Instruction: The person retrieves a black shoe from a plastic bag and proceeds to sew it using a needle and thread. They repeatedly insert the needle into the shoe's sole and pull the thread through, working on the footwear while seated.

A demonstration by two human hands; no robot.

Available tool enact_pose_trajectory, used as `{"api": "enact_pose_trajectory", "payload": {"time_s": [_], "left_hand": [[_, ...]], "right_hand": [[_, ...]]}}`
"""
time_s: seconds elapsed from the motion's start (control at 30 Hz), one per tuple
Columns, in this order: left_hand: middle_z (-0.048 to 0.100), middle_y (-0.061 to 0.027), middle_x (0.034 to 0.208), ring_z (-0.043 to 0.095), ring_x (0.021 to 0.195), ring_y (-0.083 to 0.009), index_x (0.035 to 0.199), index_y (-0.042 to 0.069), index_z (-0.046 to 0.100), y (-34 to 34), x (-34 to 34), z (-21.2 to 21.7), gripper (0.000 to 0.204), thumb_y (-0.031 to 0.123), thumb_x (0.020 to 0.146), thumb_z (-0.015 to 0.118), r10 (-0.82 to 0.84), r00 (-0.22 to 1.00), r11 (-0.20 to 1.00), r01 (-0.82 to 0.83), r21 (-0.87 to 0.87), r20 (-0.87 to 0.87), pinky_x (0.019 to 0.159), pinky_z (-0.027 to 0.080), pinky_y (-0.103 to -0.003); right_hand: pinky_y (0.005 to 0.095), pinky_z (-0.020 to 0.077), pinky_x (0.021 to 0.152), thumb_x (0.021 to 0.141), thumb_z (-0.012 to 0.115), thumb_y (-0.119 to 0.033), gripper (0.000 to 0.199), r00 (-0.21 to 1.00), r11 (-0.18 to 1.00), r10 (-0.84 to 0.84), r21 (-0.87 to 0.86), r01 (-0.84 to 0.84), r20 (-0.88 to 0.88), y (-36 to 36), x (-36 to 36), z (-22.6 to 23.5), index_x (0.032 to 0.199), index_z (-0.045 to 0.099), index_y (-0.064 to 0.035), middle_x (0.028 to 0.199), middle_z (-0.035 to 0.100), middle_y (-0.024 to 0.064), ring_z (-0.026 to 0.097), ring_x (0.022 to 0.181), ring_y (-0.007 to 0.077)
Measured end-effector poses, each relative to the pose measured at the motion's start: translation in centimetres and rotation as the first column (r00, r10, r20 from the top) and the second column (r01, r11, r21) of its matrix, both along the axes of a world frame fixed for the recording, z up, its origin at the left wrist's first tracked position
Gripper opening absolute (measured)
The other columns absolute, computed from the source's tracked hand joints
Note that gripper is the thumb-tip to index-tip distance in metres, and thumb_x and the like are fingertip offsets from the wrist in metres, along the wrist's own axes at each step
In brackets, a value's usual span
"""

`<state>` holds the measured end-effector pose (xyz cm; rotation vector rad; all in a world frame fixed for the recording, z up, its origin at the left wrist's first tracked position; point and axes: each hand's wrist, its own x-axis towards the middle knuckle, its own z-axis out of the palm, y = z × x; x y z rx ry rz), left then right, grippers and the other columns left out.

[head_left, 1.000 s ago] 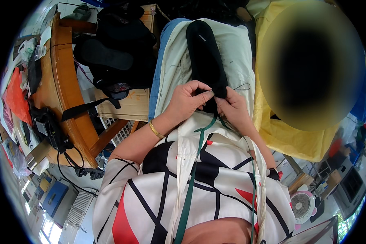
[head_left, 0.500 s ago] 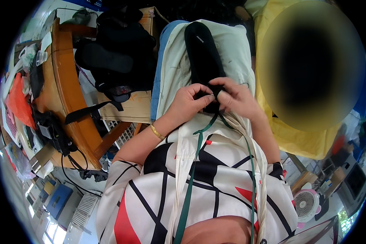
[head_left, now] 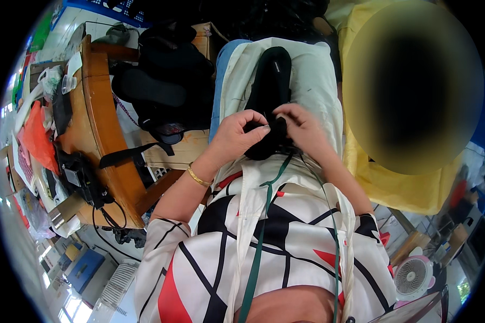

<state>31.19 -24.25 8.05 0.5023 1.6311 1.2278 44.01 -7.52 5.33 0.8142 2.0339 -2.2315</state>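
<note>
A long black shoe, with a small pale mark near its far end, lies on my lap over the white apron. Its near end sits between my hands. My left hand is closed, thumb and forefinger pinching the shoe's black edge on the left side. Opposite it, my right hand has thumb and forefinger drawn together at the shoe's opening, slightly blurred. What its fingertips hold is too small and dark to make out. Green apron ties hang just below the shoe's near end.
On the left, several black shoes are heaped by a cardboard box, next to a wooden chair. A yellow cloth covers something at the right. A pink and white fan stands at lower right.
The shoe's far end has swung to the right, and its near end now shows more to the left. Both hands have shifted slightly left with it. The whole view has moved a little.
</note>
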Motion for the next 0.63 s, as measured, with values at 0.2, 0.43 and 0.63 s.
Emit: {"api": "enact_pose_trajectory", "payload": {"time_s": [0.2, 0.43, 0.63], "left_hand": [[0.066, 0.0024, 0.082, 0.055, 0.073, -0.0031, 0.094, 0.001, 0.07, 0.5, 0.7, 0.2, 0.011, 0.008, 0.087, 0.074, -0.001, 0.958, 0.993, 0.034, 0.112, -0.287, 0.064, 0.045, -0.019], [0.067, -0.0128, 0.088, 0.063, 0.077, -0.0253, 0.097, 0.002, 0.069, 0.2, 1.2, -0.4, 0.016, 0.008, 0.083, 0.071, -0.075, 0.934, 0.993, 0.1, 0.054, -0.349, 0.071, 0.05, -0.031], [0.068, -0.0114, 0.094, 0.065, 0.083, -0.0223, 0.102, 0.006, 0.07, -1.7, 1.6, -0.4, 0.021, 0.019, 0.085, 0.075, -0.159, 0.781, 0.971, 0.235, 0.049, -0.605, 0.075, 0.052, -0.036]], "right_hand": [[0.0337, 0.0488, 0.065, 0.082, 0.071, -0.008, 0.007, 0.917, 0.689, 0.282, 0.725, 0.011, -0.281, 0.4, -0.2, 2.7, 0.089, 0.069, -0.0063, 0.078, 0.06, 0.0077, 0.059, 0.072, 0.0232], [0.0362, 0.0502, 0.064, 0.085, 0.068, -0.007, 0.01, 0.724, 0.57, 0.329, 0.739, 0.359, -0.606, -1.3, -1.7, 5.5, 0.084, 0.059, -0.0041, 0.08, 0.06, 0.0071, 0.057, 0.069, 0.0246], [0.0311, 0.055, 0.061, 0.099, 0.059, -0.023, 0.025, 0.955, 0.852, 0.002, -0.499, -0.158, -0.298, 1.8, 1.6, 3.9, 0.115, 0.052, -0.0046, 0.089, 0.066, 0.0033, 0.065, 0.077, 0.0261]]}}
